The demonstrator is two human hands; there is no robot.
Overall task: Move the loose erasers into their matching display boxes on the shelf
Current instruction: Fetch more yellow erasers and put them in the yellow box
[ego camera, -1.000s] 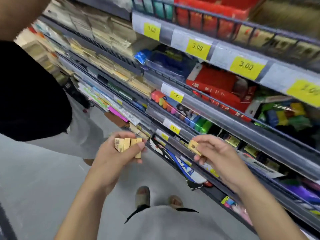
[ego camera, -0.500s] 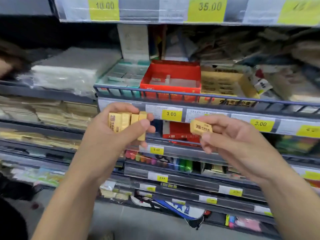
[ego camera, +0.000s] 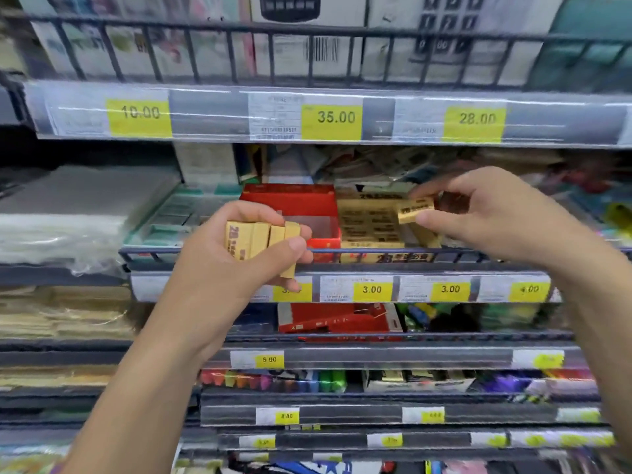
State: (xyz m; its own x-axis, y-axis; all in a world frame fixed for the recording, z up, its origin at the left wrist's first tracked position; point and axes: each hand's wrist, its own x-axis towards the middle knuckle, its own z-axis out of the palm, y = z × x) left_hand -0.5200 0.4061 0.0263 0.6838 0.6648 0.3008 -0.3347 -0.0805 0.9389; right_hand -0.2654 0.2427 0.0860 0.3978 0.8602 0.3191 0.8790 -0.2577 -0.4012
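Left to right: the left hand [ego camera: 219, 268] grips a row of tan erasers [ego camera: 261, 239], fingers curled behind and thumb pressed across their front, held in front of the wire shelf rail [ego camera: 376, 250]. Behind the rail stand a red display box [ego camera: 290, 200] and, beside it on the right, a tan display box [ego camera: 371, 220] printed "2B". The right hand [ego camera: 489, 217] pinches a single tan eraser [ego camera: 415, 210] between thumb and fingertips, above the tan box's right part. Yellow price tags [ego camera: 372, 289] line the shelf edge below.
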